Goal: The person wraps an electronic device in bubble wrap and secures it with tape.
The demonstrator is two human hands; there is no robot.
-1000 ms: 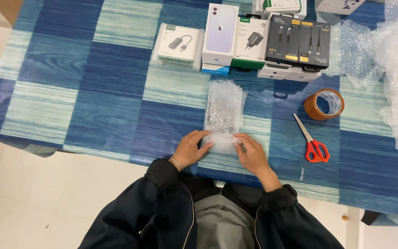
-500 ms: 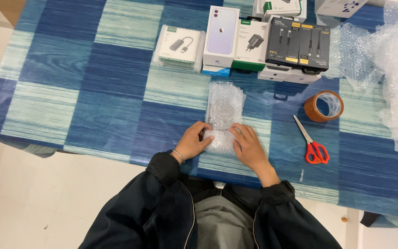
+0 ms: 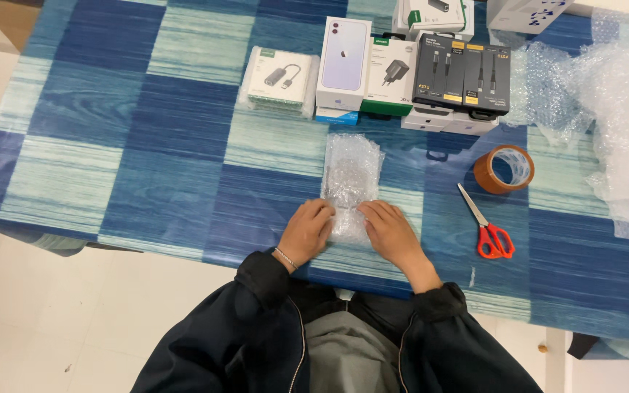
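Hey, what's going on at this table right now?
A person in a dark jacket presses both hands, left hand and right hand, on the near end of a bubble-wrapped bundle lying on the blue checked tablecloth. Red-handled scissors, a brown tape roll and small product boxes lie nearby.

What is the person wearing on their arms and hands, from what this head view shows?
Both arms are covered to the wrist by the long sleeves of a dark, slightly shiny jacket with a zip down the front, open over a grey top. The left hand is bare, with a thin silvery bracelet at the wrist. The right hand is bare too, with no glove, ring or watch that can be seen.
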